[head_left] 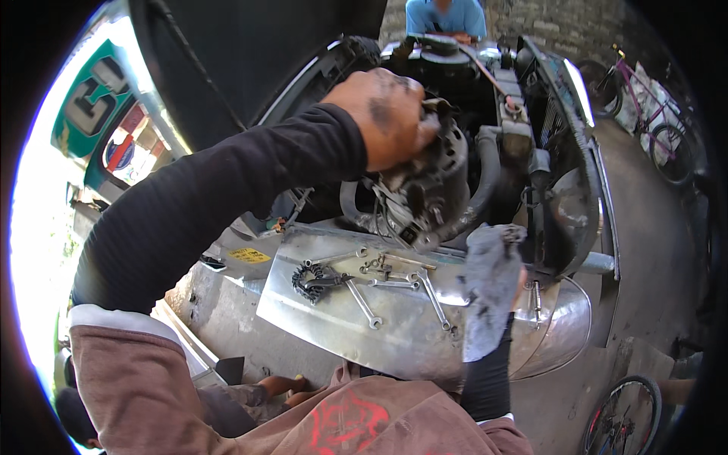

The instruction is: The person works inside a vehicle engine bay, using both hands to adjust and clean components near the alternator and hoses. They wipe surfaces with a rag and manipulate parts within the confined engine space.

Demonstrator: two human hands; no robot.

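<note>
My left hand (387, 117) is closed around the top of a greasy metal alternator (444, 182) with slots in its housing. It is over the front of the open engine bay; whether it rests on anything below is hidden. In my right hand (520, 288) is a dirty grey rag (489, 284), which covers most of the fingers. Below the alternator, on a silver panel (326, 334), lie several wrenches (434, 299), small metal fittings (375, 267) and a black finned ring (307, 283).
A grey hose (485, 171) curves up beside the alternator. The raised dark hood (243, 53) stands at the left. A person in a blue shirt (446, 17) is beyond the engine bay. Bicycles stand at right, one purple (633, 98), one wheel (623, 417) near the lower edge.
</note>
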